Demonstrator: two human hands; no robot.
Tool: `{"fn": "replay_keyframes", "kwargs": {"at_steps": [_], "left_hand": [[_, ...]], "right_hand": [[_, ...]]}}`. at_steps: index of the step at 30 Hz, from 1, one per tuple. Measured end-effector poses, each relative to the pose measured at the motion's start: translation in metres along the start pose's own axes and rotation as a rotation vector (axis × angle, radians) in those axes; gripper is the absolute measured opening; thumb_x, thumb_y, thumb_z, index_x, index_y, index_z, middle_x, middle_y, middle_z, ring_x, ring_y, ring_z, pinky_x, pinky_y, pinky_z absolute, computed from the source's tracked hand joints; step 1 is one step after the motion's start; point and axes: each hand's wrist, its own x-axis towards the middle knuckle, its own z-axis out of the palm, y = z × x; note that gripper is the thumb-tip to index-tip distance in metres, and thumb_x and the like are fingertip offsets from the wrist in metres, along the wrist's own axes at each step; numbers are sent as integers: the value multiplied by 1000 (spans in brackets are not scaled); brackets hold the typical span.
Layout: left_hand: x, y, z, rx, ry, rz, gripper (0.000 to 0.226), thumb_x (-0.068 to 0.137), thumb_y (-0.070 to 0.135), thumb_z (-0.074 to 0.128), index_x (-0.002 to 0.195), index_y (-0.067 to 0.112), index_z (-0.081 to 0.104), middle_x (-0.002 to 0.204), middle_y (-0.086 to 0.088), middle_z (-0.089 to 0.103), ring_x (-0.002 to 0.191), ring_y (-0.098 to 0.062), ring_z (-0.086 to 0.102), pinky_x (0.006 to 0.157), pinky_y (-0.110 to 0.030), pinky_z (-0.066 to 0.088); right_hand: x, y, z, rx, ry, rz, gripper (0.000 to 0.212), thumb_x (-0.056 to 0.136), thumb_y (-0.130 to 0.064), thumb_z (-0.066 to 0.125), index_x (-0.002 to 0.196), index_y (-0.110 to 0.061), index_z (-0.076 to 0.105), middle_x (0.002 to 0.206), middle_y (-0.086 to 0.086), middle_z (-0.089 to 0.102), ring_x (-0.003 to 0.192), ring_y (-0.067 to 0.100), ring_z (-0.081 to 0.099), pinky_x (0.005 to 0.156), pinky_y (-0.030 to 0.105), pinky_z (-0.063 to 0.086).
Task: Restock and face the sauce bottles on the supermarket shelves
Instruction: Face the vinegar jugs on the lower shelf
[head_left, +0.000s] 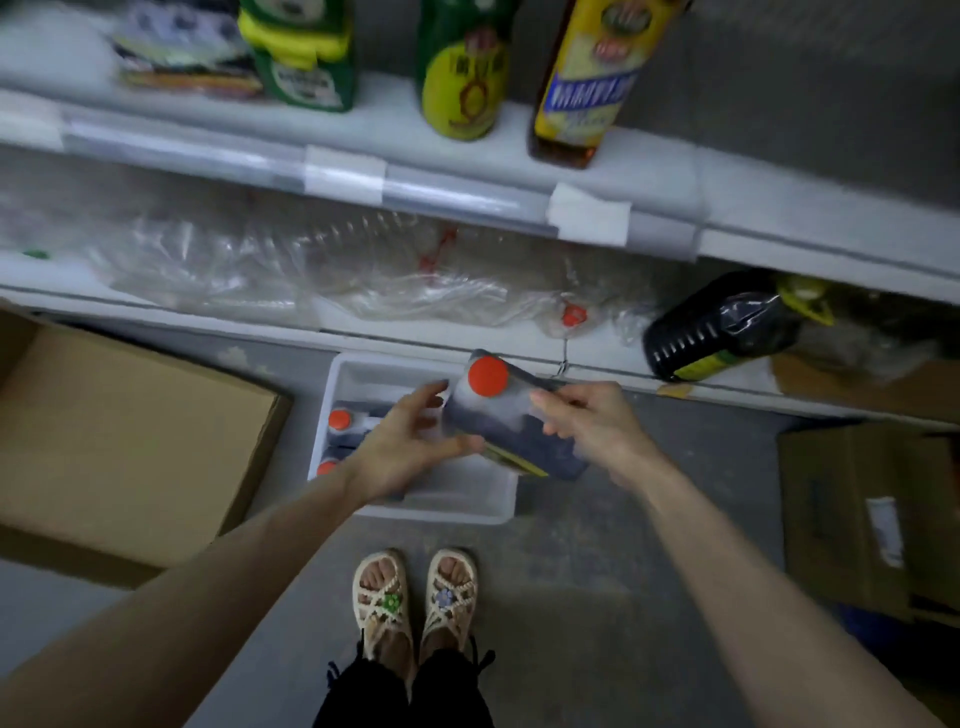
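Observation:
A dark sauce bottle (511, 434) with an orange-red cap is lifted above a white plastic bin (363, 371) on the floor. My left hand (410, 441) holds its left side with the thumb under the body. My right hand (592, 423) grips its right side, fingers curled over the shoulder. Two more red-capped bottles (340, 421) lie in the bin's left part, partly hidden by my left wrist. On the upper shelf (395, 130) stand a green bottle (306, 57), a yellow-green bottle (465, 78) and a yellow-labelled oil bottle (584, 88).
The lower shelf holds crumpled clear plastic wrap (311, 270) with a red cap in it, and a dark bottle (722, 327) lying on its side at the right. An open cardboard box (130, 447) sits at the left, another carton (872, 519) at the right. My sandalled feet (415, 597) stand below the bin.

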Motion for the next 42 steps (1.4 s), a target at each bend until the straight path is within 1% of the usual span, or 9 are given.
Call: {"fn": "replay_keyframes", "kwargs": {"at_steps": [2, 7, 9, 13, 16, 21, 29, 34, 42], "left_hand": [[-18, 51, -7, 48, -56, 111, 105, 54, 48, 87, 143, 26, 36, 134, 8, 51, 121, -7, 50, 96, -30, 48], [-60, 186, -18, 134, -141, 393, 113, 60, -11, 82, 148, 15, 17, 133, 3, 49, 110, 7, 56, 85, -20, 52], [-82, 236, -22, 143, -110, 463, 124, 54, 0, 91, 151, 17, 15, 138, -2, 51, 118, -6, 56, 90, -24, 52], [-132, 331, -30, 183, -14, 650, 112, 37, 40, 91, 134, 26, 38, 124, 13, 59, 111, 3, 58, 91, -23, 49], [-160, 391, -33, 193, 35, 723, 101, 37, 37, 92, 126, 24, 46, 117, 9, 65, 106, -6, 63, 89, -33, 54], [-188, 470, -26, 254, 91, 791, 86, 52, 26, 94, 122, 24, 45, 108, 13, 64, 98, -3, 63, 78, -20, 51], [-152, 527, -1, 293, 117, 841, 94, 48, 38, 93, 125, 25, 41, 116, 9, 60, 106, -9, 60, 91, -35, 51], [-101, 559, 22, 288, 164, 805, 105, 37, 53, 88, 127, 27, 40, 118, 9, 60, 107, -10, 60, 93, -39, 52], [-12, 604, 44, 273, 281, 706, 60, 57, 28, 92, 108, 17, 64, 101, 4, 71, 93, -10, 68, 85, -35, 57]], "right_hand": [[-30, -48, -30, -72, 14, -65, 33, 91, -24, 64, 61, -10, 61, 55, 1, 57, 46, 3, 47, 49, 17, 36], [-122, -168, -103, -102, 73, -211, 37, 89, -30, 66, 61, -6, 61, 53, 2, 56, 54, 13, 45, 54, 28, 31], [-158, -213, -129, -116, 110, -273, 40, 88, -32, 67, 57, -9, 58, 45, -6, 54, 49, 10, 44, 50, 27, 29], [-228, -293, -174, -173, 222, -396, 42, 84, -39, 70, 62, -4, 63, 45, -6, 57, 51, 13, 47, 51, 26, 33], [-271, -335, -204, -192, 320, -486, 41, 81, -40, 73, 73, 1, 70, 53, -4, 60, 52, 8, 50, 51, 21, 37], [-307, -375, -247, -164, 410, -644, 16, 77, -27, 78, 80, -13, 72, 68, -3, 67, 60, -1, 59, 52, 15, 40], [-275, -385, -305, -47, 563, -770, 19, 73, -25, 82, 83, -12, 72, 84, 5, 71, 81, 18, 65, 71, 33, 52], [-222, -390, -360, -57, 584, -806, 25, 71, -29, 84, 86, -12, 72, 84, 1, 71, 76, 10, 63, 63, 23, 47], [-123, -405, -433, -87, 512, -845, 22, 70, -35, 84, 84, -26, 70, 86, -7, 71, 87, 12, 67, 80, 37, 56]]}}
